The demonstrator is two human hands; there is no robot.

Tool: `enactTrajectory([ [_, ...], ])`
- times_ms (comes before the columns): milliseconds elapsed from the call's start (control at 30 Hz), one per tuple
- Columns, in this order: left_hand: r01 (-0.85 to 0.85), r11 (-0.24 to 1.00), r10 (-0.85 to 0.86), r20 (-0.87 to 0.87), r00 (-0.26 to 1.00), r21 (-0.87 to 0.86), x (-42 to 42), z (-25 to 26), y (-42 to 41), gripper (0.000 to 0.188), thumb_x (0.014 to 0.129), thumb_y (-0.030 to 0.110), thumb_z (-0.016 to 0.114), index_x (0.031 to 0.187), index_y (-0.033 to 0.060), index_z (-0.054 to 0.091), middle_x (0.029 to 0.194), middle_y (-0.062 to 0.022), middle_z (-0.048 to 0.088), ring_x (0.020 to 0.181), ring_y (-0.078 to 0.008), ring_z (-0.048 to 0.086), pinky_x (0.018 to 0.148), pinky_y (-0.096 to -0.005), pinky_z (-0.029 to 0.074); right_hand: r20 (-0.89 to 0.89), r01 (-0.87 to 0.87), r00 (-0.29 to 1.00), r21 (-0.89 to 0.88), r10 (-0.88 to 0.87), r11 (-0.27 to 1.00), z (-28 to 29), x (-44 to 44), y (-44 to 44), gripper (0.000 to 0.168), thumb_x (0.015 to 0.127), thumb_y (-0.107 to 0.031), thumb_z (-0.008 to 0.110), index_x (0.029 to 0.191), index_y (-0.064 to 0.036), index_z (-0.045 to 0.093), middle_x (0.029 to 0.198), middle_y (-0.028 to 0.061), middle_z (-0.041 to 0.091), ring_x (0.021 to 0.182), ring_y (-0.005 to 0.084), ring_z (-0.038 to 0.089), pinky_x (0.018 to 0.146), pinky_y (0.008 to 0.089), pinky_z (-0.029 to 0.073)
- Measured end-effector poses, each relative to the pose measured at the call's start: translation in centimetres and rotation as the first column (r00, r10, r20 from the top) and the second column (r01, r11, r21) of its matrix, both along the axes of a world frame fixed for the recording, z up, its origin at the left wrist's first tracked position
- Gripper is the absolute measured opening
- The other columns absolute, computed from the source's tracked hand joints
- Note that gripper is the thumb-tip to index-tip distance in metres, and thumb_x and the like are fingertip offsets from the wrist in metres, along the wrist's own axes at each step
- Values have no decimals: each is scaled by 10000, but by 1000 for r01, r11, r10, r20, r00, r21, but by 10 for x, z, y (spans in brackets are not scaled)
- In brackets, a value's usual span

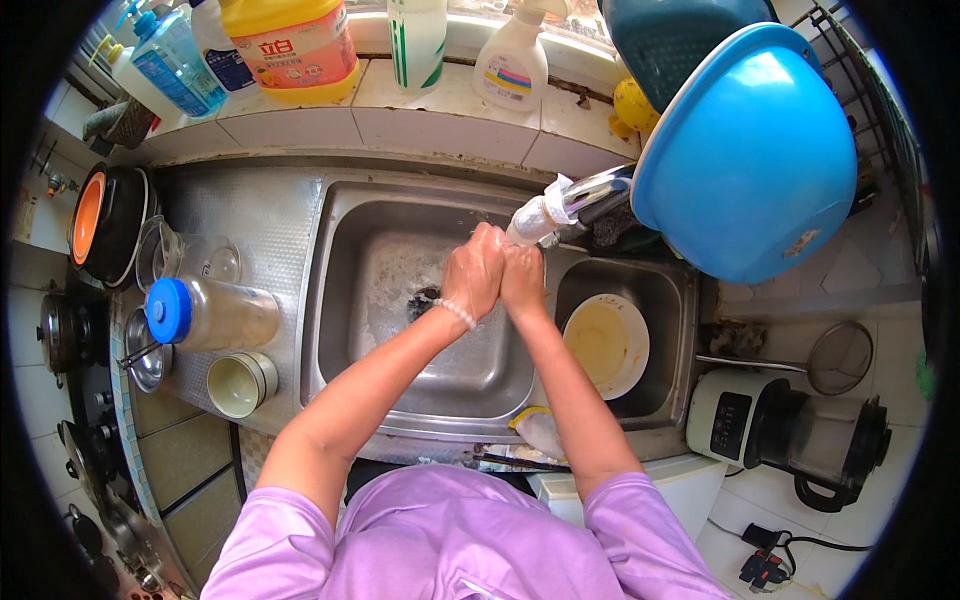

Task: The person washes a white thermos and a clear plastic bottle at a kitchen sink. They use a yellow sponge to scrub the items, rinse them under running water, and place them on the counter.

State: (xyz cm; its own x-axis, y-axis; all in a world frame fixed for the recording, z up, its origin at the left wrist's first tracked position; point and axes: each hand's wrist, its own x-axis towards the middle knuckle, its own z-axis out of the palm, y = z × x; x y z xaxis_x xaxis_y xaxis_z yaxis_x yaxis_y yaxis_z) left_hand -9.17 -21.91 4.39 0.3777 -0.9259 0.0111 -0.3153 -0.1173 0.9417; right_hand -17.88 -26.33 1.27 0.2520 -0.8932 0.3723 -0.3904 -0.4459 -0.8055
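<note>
My left hand (474,268), with a white bead bracelet (455,313) at the wrist, presses against my right hand (523,276). Both are wet, with curled fingers, above the large stainless-steel sink basin (382,247). Close over them is the tip of the chrome faucet (600,189), its outlet wrapped in white material (534,220). The backs of the hands hide the palms, so whether anything lies between them does not show. A dark drain (425,301) sits left of my left wrist.
In the smaller right basin stands a white bowl (637,349). A blue basin (757,157) leans beside the faucet. On the left drainboard are a blue-lidded jar (232,313) and stacked cups (236,382). Bottles, including a yellow jug (292,52), line the ledge. A blender (780,435) lies at right.
</note>
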Motion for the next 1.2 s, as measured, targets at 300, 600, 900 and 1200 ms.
enactTrajectory([
  [300,-39,999,39,73,997,9,-3,11,-5,404,936,355,367,897,-20,512,844,-316,567,875,-453,550,723,-485,430,380,-151,925,423,-23,894,3,0,2,303,870,-281,515,943,8,575,901,206,628,831,375,603,717,391,461],
  [600,-51,998,-27,-946,322,-46,-1,-31,-1,336,922,398,437,843,85,531,764,-53,567,621,-163,537,525,-324,431,15,-149,989,141,148,979,49,17,12,322,922,-224,437,1109,-2,577,963,132,628,794,257,588,755,354,482],
  [900,-33,999,23,-999,37,22,-16,22,-2,381,915,464,443,923,99,553,739,-7,560,536,-92,515,429,-216,399,793,-660,604,557,-85,505,25,-6,-9,483,900,-291,337,1250,14,470,1112,165,589,946,200,603,800,319,511],
  [1200,14,890,142,306,941,-456,-16,-14,-27,177,756,54,573,926,23,534,828,-112,577,732,-297,587,647,-350,474,758,-594,436,647,-485,478,24,5,9,500,945,-439,269,1197,-56,467,1062,141,577,966,267,576,860,396,475],
])
